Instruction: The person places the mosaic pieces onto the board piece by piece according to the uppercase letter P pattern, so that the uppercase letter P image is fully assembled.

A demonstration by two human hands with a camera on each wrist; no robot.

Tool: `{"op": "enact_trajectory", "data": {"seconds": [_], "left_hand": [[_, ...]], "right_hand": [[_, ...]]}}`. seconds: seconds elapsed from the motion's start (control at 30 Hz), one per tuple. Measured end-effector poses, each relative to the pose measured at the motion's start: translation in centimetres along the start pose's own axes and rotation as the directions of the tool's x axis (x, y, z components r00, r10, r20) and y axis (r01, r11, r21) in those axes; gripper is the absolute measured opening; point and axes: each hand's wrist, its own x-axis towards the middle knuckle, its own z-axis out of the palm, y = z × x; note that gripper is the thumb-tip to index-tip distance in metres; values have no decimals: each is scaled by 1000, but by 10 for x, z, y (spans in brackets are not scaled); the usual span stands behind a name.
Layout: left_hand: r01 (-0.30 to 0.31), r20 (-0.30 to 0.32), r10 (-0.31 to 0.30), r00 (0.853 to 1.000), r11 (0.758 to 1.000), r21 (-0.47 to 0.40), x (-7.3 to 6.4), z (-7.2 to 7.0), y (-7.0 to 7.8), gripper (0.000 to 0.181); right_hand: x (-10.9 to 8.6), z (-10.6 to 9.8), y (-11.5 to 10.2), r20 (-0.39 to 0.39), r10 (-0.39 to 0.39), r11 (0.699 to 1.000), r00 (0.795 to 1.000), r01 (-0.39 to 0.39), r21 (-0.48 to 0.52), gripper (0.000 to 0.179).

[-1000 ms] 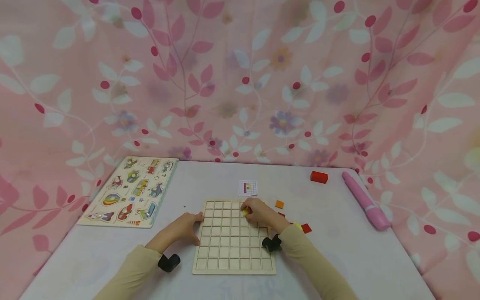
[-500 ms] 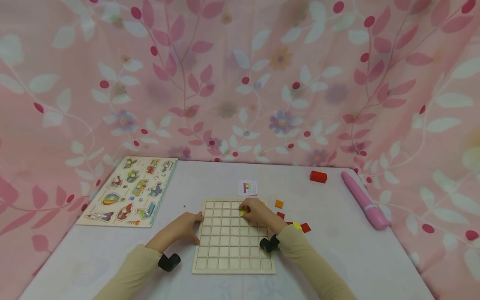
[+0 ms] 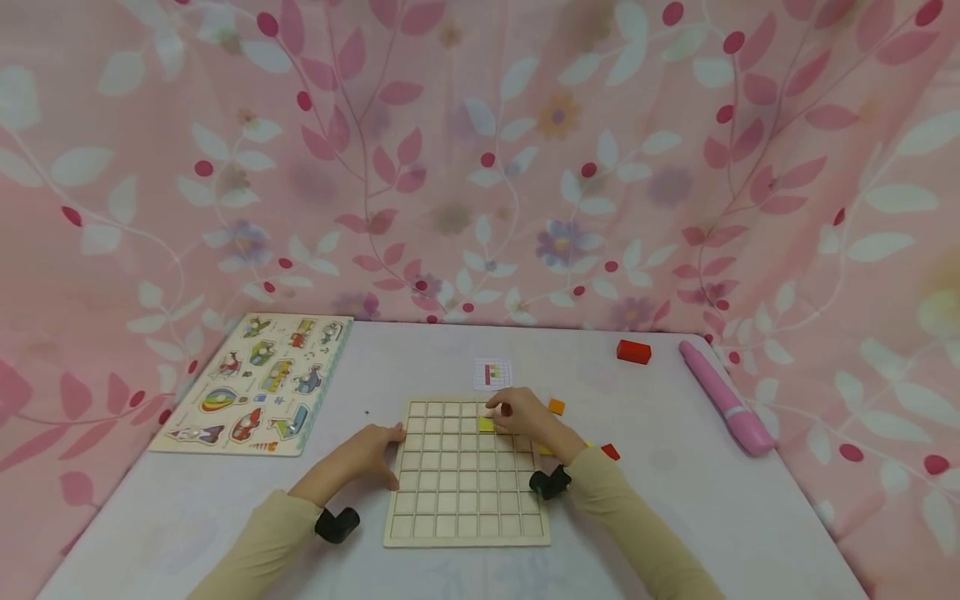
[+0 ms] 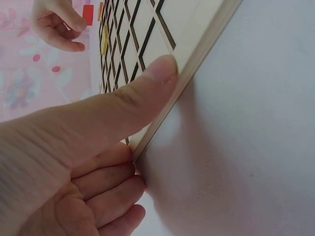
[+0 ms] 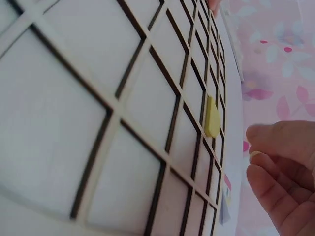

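Observation:
A pale wooden grid board (image 3: 447, 483) lies on the table, its raised strips marking out square cells. In its second row from the far edge, right of the middle, sits a yellow square tile (image 3: 487, 425); the right wrist view shows this yellow tile (image 5: 212, 118) standing slightly proud of the strips. Beside the tile, my right hand (image 3: 525, 414) hovers over the far right of the board, its fingers loosely bent and holding nothing. The thumb of my left hand (image 4: 93, 147) rests on the board's left edge, and its fingers touch along the same edge.
Loose tiles lie right of the board, among them an orange one (image 3: 557, 407) and a red one (image 3: 611, 452). Behind it is a small printed card (image 3: 492, 374). A red block (image 3: 633, 352), a long pink object (image 3: 726, 400) and a picture puzzle (image 3: 251, 383) stand farther out.
My right hand has let go of the yellow tile, which now lies in its cell, and has shifted a little to the right. The left hand keeps its place at the board's edge.

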Motion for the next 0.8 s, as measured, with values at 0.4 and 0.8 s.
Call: {"op": "enact_trajectory", "data": {"seconds": [0.4, 0.8], "left_hand": [[-10, 1, 10, 1000, 1000, 19, 0, -1, 0, 78], [10, -3, -10, 1000, 1000, 21, -1, -2, 1, 78]], "right_hand": [[-17, -29, 3, -66, 101, 995, 993, -101, 8, 21], [-44, -50, 12, -82, 133, 990, 988, -136, -33, 25]]}}
